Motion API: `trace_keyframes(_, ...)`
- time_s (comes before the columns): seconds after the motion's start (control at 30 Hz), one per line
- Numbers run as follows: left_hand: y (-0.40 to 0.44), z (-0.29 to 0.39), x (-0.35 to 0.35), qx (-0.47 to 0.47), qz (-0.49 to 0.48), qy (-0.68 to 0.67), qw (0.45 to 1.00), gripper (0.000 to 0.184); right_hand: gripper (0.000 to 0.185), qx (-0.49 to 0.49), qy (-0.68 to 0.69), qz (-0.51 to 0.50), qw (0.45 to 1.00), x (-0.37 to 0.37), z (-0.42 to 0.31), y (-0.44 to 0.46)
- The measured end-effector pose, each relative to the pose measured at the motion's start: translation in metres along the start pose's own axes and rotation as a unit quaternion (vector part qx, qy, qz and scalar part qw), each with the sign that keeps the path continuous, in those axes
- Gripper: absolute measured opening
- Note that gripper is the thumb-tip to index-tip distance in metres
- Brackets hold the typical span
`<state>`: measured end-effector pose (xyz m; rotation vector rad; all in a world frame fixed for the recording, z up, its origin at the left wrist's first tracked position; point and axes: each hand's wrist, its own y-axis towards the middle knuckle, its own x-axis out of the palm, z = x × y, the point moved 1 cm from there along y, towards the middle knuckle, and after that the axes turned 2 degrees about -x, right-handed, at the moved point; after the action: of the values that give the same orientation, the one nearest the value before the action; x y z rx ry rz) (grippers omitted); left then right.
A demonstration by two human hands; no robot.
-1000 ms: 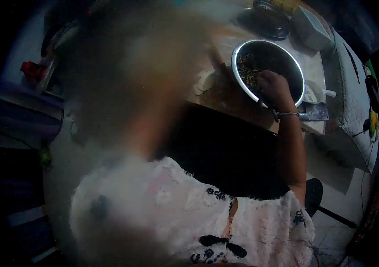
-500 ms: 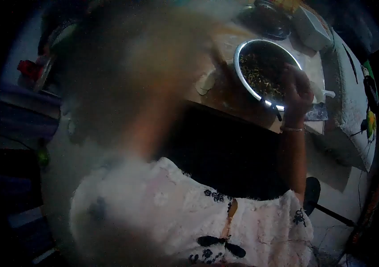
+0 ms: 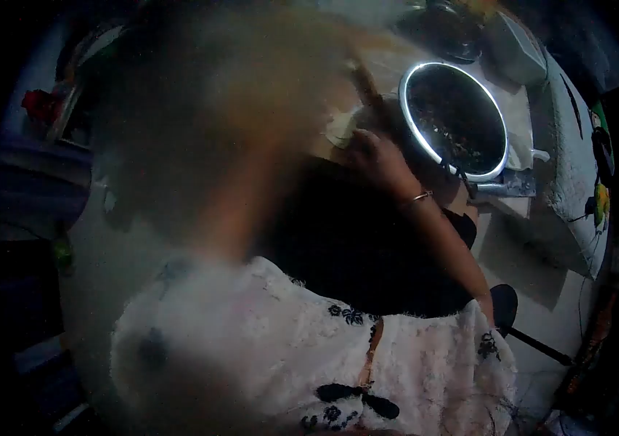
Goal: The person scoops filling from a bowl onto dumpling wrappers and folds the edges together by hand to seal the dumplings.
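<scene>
My right hand [image 3: 373, 156], with a bracelet at the wrist, is at the board's near edge. Its fingers are curled together beside thin pale discs [image 3: 337, 129] that look like dough; what they hold, if anything, is too small to tell. Right of it stands a deep silver-rimmed bowl [image 3: 457, 127] with a dark, finely chopped mixture. My left forearm [image 3: 240, 196] reaches forward on the left, but a heavy blur hides the left hand. A dark stick-like thing [image 3: 364, 83] lies between the discs and the bowl.
Right of the bowl are a flat metal blade [image 3: 516, 184] and a white handle [image 3: 540, 155]. A white box [image 3: 516, 47] and a dark round lid or pan [image 3: 447, 33] sit behind it. A red object [image 3: 42, 106] is at the far left.
My right hand was over the bowl, first in the mixture, then at its right rim; it has moved left to the pale discs. My left forearm has hardly moved.
</scene>
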<state>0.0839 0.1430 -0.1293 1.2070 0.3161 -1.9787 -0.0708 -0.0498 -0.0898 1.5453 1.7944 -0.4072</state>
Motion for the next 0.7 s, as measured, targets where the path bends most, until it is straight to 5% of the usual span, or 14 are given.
trace_keyframes(0.27,0.004,0.024,0.039,-0.070,0.030,-0.139,0.987,0.022,0.043,0.021,0.029,0.004,0.999,0.022,0.073,-0.018)
trace_keyframes(0.37,0.005,0.017,0.042,0.018,0.104,-0.119,0.987,0.020,0.042,0.033,0.061,0.032,0.997,0.021,0.067,-0.021)
trace_keyframes(0.47,0.009,0.022,0.035,-0.002,0.150,-0.163,0.975,0.019,0.040,-0.089,-0.027,0.097,0.991,0.018,0.067,-0.021)
trace_keyframes(0.53,0.013,0.037,0.014,-0.079,0.087,-0.208,0.971,0.020,0.038,-0.094,-0.030,0.128,0.987,0.024,0.071,-0.019)
trace_keyframes(0.63,0.013,0.038,0.001,0.003,0.132,-0.235,0.963,0.022,0.039,-0.078,-0.034,0.127,0.988,0.024,0.073,-0.018)
trace_keyframes(0.7,0.016,0.045,-0.011,-0.037,0.134,-0.164,0.977,0.021,0.040,-0.074,-0.063,0.107,0.989,0.018,0.068,-0.018)
